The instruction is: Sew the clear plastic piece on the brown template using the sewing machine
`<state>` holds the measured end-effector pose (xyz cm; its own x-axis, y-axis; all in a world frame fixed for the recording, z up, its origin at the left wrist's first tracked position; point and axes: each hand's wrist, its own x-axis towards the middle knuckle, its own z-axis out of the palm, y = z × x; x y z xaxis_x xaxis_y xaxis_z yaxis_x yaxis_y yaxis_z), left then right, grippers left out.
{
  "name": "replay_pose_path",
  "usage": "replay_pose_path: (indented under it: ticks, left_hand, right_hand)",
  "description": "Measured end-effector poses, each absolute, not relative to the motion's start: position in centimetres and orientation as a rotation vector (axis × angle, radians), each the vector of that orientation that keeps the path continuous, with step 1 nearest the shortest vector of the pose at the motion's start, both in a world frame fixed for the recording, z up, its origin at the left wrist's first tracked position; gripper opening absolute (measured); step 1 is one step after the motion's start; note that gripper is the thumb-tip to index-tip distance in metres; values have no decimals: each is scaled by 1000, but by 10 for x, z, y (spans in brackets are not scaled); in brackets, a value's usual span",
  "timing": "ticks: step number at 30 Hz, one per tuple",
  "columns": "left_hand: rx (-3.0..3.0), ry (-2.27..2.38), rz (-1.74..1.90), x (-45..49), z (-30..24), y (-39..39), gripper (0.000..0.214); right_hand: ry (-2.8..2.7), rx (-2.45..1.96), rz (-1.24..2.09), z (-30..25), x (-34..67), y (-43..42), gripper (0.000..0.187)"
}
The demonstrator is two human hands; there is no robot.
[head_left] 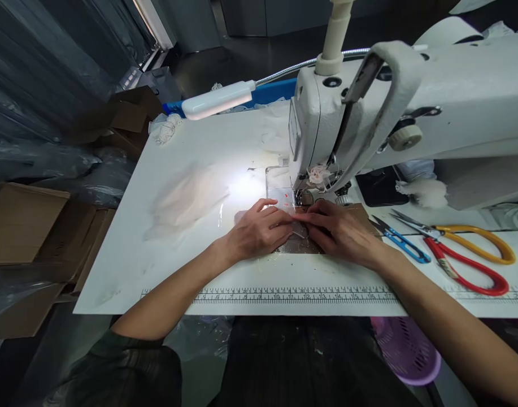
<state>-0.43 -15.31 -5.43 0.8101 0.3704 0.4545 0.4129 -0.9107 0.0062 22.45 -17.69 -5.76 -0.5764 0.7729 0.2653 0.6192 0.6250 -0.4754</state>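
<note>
A white sewing machine (318, 118) stands at the right, its needle and presser foot (299, 196) just beyond my fingertips. My left hand (262, 229) lies palm down beside the foot, fingers stretched toward the right and slightly bent, over a shiny see-through piece (295, 244). Opposite it, my right hand (337, 229) has its fingers drawn together, with the tips meeting the left fingertips in front of the foot. Whatever is pinched there is too small and covered to make out. A flat brown piece (359, 215) shows behind my right hand.
Blue thread snips (405, 242) and scissors with red and yellow handles (466, 249) lie at the right. Sheer pale fabric (188, 200) rests on the white table (127, 260) at left. A lit lamp (218, 100) hangs above. A printed ruler (284, 296) edges the table.
</note>
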Motion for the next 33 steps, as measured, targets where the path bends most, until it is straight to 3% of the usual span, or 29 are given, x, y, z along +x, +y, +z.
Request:
replay_pose_path:
  ticks: [33]
  left_hand:
    - [-2935,-553,-685,-10,-58,-147,11]
  right_hand:
    - [-2451,-1198,226,-62,216,-179,40]
